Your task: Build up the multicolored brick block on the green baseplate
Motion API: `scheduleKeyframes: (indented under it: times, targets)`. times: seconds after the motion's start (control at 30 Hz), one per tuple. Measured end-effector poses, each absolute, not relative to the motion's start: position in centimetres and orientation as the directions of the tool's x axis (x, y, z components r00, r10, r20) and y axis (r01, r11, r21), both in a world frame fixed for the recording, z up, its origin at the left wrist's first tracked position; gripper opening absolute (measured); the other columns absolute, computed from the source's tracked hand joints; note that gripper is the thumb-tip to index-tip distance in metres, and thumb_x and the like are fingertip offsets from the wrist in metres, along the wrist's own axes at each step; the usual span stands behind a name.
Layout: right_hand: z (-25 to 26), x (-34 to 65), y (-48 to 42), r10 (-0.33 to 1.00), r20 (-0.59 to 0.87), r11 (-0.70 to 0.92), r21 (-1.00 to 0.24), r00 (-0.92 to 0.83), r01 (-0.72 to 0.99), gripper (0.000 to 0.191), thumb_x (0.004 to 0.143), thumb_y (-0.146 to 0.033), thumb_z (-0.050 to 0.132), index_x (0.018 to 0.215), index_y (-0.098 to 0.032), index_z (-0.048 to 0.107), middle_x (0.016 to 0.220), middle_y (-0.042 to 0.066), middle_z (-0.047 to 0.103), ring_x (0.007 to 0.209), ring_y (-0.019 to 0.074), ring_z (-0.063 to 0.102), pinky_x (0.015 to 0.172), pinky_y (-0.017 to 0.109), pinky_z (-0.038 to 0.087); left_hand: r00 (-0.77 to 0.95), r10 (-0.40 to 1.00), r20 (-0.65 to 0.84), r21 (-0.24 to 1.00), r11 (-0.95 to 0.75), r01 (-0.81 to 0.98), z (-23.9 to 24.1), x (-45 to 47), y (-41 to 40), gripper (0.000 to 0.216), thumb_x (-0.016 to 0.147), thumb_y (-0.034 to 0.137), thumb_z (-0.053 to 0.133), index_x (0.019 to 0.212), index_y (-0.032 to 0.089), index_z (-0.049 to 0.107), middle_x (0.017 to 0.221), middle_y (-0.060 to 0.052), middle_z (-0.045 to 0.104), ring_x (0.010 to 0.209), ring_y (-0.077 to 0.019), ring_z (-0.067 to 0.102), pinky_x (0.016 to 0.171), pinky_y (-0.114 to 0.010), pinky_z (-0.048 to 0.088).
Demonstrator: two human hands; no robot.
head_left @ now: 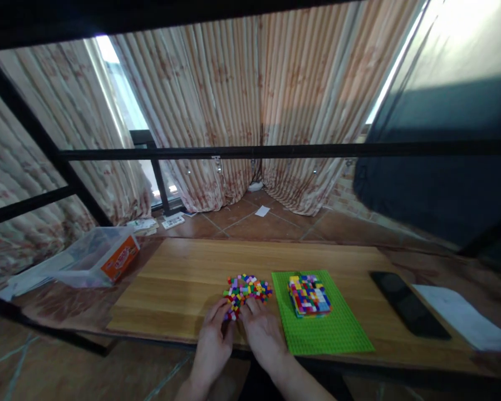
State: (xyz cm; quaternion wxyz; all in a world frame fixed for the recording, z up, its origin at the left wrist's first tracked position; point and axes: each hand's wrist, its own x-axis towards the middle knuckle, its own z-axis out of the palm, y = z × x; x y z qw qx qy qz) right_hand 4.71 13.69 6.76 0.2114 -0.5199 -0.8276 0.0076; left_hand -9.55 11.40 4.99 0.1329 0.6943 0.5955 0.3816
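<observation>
A loose pile of small multicoloured toy bricks (247,286) lies on the wooden table. My left hand (215,333) is at the pile's near left edge, its fingers curled in towards the bricks. Against the near right side of the pile is my right hand (262,329), with fingers bent and close together. Both sets of fingertips are partly hidden, and whatever they pinch is too small to make out. To the right, a blocky build of mixed-colour bricks (309,295) stands on a green baseplate (329,338).
A black phone-like slab (409,303) lies on the right of the table (171,284), beside a white sheet (463,314). On the left stands a clear plastic bin (87,262) with an orange label. A dark metal bar (275,151) crosses beyond the table, before curtains.
</observation>
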Motion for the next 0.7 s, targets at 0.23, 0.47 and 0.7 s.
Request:
scheduleKeyframes:
  times: [0.23, 0.47, 0.7]
  targets:
    - [8.5, 8.7, 12.1, 0.928, 0.364, 0.304, -0.618, -0.078, 0.725, 0.023, 0.093, -0.025, 0.039, 0.092, -0.023, 0.062, 0.088, 0.003, 0.067, 0.075, 0.0164, 0.064, 0.066, 0.026, 0.048, 0.016, 0.917, 0.397, 0.612, -0.278, 0.741, 5.0, -9.8, 11.8, 0.029, 0.084, 0.028, 0.051, 0.109, 0.020, 0.063, 0.118, -0.010, 0.062, 0.111, -0.0244, 0.059, 0.096, -0.043, 0.050]
    - [8.3, 19.0, 10.1, 0.917, 0.060, -0.066, -0.953, 0.395, 0.297, 0.038, 0.084, -0.053, 0.047, 0.094, -0.020, 0.063, 0.082, 0.005, 0.069, 0.065, 0.0187, 0.064, 0.060, 0.028, 0.050, 0.029, 0.911, 0.411, 0.595, -0.292, 0.749, 4.7, -10.1, 12.1, 0.030, 0.083, 0.034, 0.053, 0.109, 0.021, 0.063, 0.117, -0.010, 0.062, 0.110, -0.0246, 0.059, 0.095, -0.043, 0.050]
    - [8.6, 22.3, 11.8, 0.871, 0.005, -0.104, -0.976, 0.492, 0.194, 0.042, 0.075, -0.055, 0.056, 0.091, -0.017, 0.063, 0.080, 0.007, 0.069, 0.072, 0.0217, 0.065, 0.067, 0.032, 0.050, 0.021, 0.914, 0.406, 0.588, -0.279, 0.759, 4.3, -10.2, 12.4, 0.033, 0.083, 0.039, 0.051, 0.108, 0.021, 0.063, 0.116, -0.010, 0.062, 0.108, -0.0250, 0.059, 0.096, -0.044, 0.049]
